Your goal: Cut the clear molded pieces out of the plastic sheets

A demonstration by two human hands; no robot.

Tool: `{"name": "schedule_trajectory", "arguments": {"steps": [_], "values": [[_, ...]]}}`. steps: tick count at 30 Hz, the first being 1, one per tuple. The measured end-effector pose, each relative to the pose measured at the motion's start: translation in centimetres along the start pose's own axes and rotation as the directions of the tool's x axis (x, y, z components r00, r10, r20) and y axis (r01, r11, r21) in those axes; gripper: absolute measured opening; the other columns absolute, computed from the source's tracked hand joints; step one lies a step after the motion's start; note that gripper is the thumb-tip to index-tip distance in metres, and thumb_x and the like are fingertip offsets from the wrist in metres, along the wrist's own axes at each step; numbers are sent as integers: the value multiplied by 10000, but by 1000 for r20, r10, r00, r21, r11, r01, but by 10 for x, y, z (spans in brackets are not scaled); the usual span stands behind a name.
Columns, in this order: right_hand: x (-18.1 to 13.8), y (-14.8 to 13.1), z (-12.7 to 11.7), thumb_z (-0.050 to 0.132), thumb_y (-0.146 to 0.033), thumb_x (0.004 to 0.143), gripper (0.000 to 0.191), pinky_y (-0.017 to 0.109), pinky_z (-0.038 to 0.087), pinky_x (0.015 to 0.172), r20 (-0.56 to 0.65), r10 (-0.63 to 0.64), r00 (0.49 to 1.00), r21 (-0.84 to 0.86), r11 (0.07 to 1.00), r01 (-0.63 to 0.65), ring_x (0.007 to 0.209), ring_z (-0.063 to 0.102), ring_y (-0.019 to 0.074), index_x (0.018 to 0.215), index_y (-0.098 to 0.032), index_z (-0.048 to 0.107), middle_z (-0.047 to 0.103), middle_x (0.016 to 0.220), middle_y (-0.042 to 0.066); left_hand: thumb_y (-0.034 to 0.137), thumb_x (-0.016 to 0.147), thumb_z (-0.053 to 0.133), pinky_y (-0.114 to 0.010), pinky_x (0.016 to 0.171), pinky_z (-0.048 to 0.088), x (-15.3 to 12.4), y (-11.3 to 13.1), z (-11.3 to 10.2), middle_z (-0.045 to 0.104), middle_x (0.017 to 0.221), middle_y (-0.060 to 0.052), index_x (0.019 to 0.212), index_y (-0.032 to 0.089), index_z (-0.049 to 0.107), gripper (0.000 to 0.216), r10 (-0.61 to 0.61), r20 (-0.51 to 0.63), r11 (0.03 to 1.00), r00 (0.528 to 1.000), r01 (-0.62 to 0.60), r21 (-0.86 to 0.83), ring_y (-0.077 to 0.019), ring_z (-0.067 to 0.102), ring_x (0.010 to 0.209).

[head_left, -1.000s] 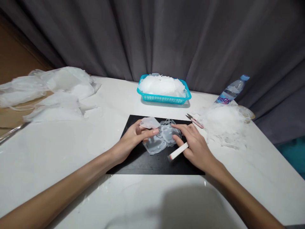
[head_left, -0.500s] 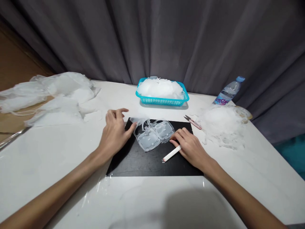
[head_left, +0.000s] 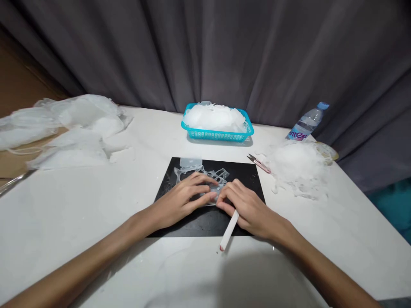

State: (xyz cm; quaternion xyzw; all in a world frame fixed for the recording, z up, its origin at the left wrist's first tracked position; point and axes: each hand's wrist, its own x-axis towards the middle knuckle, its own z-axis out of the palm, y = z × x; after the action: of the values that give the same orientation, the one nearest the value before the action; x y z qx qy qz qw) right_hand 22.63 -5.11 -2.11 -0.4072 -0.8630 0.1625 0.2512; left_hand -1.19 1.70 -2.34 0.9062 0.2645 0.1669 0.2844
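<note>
Over the black mat (head_left: 201, 224), left hand (head_left: 184, 196), loosely spread, touches clear plastic (head_left: 219, 187); right hand (head_left: 246, 206), curled, grips a white stick (head_left: 229, 231).

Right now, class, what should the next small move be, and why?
Perhaps the right hand should tug gently at the translucent piece: that hand seems to pinch its near edge, while the left hand lies over it, above the black mat.
</note>
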Motion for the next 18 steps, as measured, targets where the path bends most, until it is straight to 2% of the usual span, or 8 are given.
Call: {"name": "schedule_trajectory", "arguments": {"steps": [2,4,7,9,10,13,15,18], "values": [[-6,3,-11,343,-414,1126,327,432,480,992,-54,68,996,87,994,-63,1099,531,243,1128,-221,607,635,1153,87,456,1056,563,-395,1108,424,-1,1,-3,628,1382,-40,1044,240,732,275,0,32,999,999,-2,42,-252,549,1281],[-10,9,-22,224,-560,1104,518,462,463,1035,-131,159,978,200,971,-131,1139,532,249,1160,-245,631,611,1188,92,490,1031,599,-410,1108,428,-1,2,-2,616,1410,-51,1171,249,707,299,-3,55,994,998,-3,107,-264,550,1286],[-14,15,-31,95,-702,1033,724,377,541,844,-62,239,969,454,871,-186,917,606,205,1149,-244,644,618,1021,65,500,1057,543,-440,1137,411,-1,-1,3,582,1483,-46,1427,315,596,417,6,76,980,997,-21,197,-275,530,1333],[-13,13,-29,215,-660,1068,613,310,527,715,32,255,966,520,821,-234,781,608,164,1072,-230,652,612,937,37,512,1069,504,-473,1175,381,0,-7,7,540,1545,-42,1510,348,526,471,12,58,965,998,-27,262,-288,496,1390],[-11,10,-26,314,-596,1089,511,295,516,711,49,253,966,508,827,-242,772,611,152,1011,-224,656,616,930,29,510,1078,480,-486,1192,367,0,-10,9,515,1573,-46,1531,347,504,482,13,43,956,999,-25,293,-292,475,1420],[-6,3,-17,546,-380,1074,247,301,500,850,12,202,979,426,885,-188,910,642,163,933,-220,671,653,996,28,459,1110,414,-494,1211,354,0,-14,12,467,1618,-80,1550,287,485,478,38,-6,928,999,-33,370,-292,440,1466],[-5,2,-13,602,-292,1048,121,307,495,905,2,162,987,415,898,-148,990,652,176,993,-230,689,678,1043,29,459,1098,453,-490,1191,378,-1,-12,12,487,1598,-102,1529,243,504,485,85,-34,910,996,-64,410,-303,460,1441],[-6,7,-11,605,-239,1041,95,294,506,899,-7,155,988,403,905,-139,990,671,167,1050,-236,699,701,1052,19,450,1053,568,-456,1067,466,-2,-4,12,624,1413,-112,1410,213,592,430,176,-96,884,980,-114,454,-307,561,1270]]}}
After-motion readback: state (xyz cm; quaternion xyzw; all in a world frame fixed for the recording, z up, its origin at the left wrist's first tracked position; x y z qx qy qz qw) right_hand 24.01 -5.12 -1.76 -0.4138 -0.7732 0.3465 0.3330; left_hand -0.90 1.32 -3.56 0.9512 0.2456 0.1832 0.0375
